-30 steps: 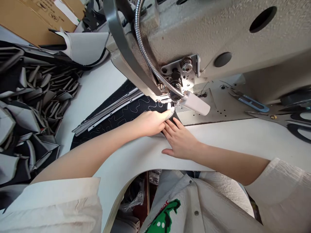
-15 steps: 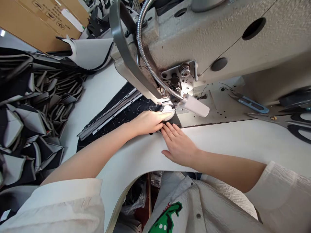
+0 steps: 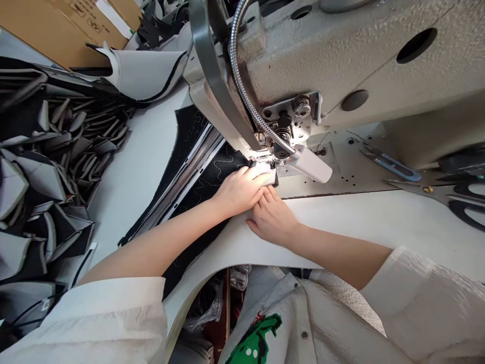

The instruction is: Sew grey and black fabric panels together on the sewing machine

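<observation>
A black fabric panel (image 3: pixel 231 164) with wavy pale stitching and grey-white strips lies under the sewing machine head (image 3: pixel 282 126). At its right end, a small white patch (image 3: pixel 268 174) sits by the lit needle area. My left hand (image 3: pixel 239 191) grips the panel there, fingers over the white patch, close to the presser foot. My right hand (image 3: pixel 273 217) lies nearly flat at the panel's near edge, fingers stretched and touching my left fingers. Part of the panel is hidden under my left forearm.
Blue thread snips (image 3: pixel 394 166) and black-handled scissors (image 3: pixel 435 189) rest to the right. A white lamp head (image 3: pixel 310 164) on a metal flexible neck hangs by the needle. Stacked black and grey pieces (image 3: pixel 49 187) fill the left side, with a cardboard box (image 3: pixel 68 35) behind.
The panel has turned, its near end swinging toward me, and the white patch shows more. My right hand has drawn in closer to my left. The whole view has shifted slightly.
</observation>
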The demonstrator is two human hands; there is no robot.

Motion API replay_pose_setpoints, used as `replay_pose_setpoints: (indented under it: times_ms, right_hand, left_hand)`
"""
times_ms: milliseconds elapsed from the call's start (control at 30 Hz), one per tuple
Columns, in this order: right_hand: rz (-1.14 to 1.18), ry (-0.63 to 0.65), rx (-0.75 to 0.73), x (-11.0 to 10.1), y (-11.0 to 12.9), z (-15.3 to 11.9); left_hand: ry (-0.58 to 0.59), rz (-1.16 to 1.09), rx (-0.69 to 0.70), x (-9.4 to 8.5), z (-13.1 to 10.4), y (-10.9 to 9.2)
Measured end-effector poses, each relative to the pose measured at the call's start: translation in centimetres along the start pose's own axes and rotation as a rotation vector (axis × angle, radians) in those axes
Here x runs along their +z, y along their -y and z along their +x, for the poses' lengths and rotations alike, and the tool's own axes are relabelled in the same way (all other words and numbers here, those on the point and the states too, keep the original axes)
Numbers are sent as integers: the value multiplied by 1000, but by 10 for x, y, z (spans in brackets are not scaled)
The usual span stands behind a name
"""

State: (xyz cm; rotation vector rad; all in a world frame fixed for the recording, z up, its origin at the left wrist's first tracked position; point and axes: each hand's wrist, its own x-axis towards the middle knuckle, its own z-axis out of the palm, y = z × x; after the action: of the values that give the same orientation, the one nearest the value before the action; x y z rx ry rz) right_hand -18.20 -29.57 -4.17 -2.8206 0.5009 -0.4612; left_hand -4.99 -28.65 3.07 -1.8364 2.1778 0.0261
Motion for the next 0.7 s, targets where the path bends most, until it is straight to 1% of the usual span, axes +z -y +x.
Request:
replay_pose_setpoints:
  times_ms: [100, 200, 267, 367, 500, 567, 700]
  right_hand:
    - [-8, -30, -55, 0, -1, -9]
    - [-13, -13, -84, -2, -2, -11]
    - [4, 21, -90, -5, -2, -9]
    - [44, 59, -90, -8, -1, -5]
    - [55, 60, -71, -6, -2, 2]
    - [53, 54, -52, -4, -3, 5]
    - [61, 49, -30, -3, -5, 10]
  left_hand:
    - [-6, 154, 42, 1, -16, 9]
    - [39, 160, 49, 2, -20, 12]
    - [68, 75, 62, 2, -16, 12]
    - [73, -73, 70, -1, -9, 13]
    - [83, -129, 76, -3, 1, 13]
    - [66, -131, 101, -2, 7, 14]
    - [-28, -169, 149, 7, 19, 21]
